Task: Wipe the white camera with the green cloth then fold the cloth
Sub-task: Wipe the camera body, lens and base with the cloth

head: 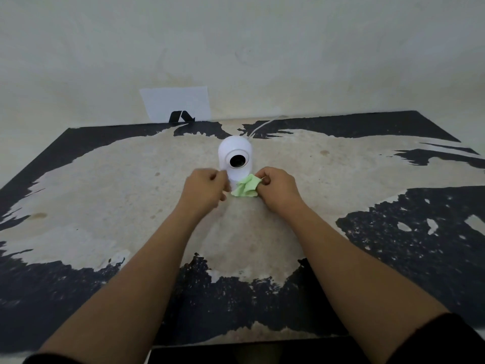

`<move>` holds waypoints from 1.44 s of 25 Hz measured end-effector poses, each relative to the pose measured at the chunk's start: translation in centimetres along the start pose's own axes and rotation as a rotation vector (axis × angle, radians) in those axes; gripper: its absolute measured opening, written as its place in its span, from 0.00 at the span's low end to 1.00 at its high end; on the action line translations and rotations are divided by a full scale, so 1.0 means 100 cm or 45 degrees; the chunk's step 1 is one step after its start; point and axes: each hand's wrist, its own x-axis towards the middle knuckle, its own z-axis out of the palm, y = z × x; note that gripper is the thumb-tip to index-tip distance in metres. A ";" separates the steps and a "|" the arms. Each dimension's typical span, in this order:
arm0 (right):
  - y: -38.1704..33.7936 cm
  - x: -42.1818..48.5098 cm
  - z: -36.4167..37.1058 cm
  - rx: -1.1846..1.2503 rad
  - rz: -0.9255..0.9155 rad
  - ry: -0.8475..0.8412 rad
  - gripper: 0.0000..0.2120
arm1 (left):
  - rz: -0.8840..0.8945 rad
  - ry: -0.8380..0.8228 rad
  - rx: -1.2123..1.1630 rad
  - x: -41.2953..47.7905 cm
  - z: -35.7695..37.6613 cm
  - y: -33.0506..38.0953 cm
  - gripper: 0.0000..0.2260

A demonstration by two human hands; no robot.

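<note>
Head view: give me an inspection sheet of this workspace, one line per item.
Surface: table with black coating worn away to pale patches.
Job's things: white camera upright, lens toward the viewer; green cloth crumpled at its base, not folded.
Clutter: nothing seen.
Grippers: left hand closed at the camera's base; right hand pinching the cloth.
Cables: white cable runs from behind the camera toward the wall.
Surroundings: pale wall; white sheet with a black mark against it.
</note>
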 end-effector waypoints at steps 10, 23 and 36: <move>-0.008 0.011 0.012 0.318 0.272 0.121 0.11 | -0.008 -0.201 -0.364 0.040 -0.012 0.026 0.09; -0.063 0.026 0.002 0.306 -0.238 0.281 0.16 | -0.086 -0.008 -0.571 0.036 -0.003 0.018 0.12; -0.092 0.039 0.011 -0.721 -0.846 -0.182 0.16 | -0.253 -0.047 -0.824 0.027 0.001 -0.020 0.14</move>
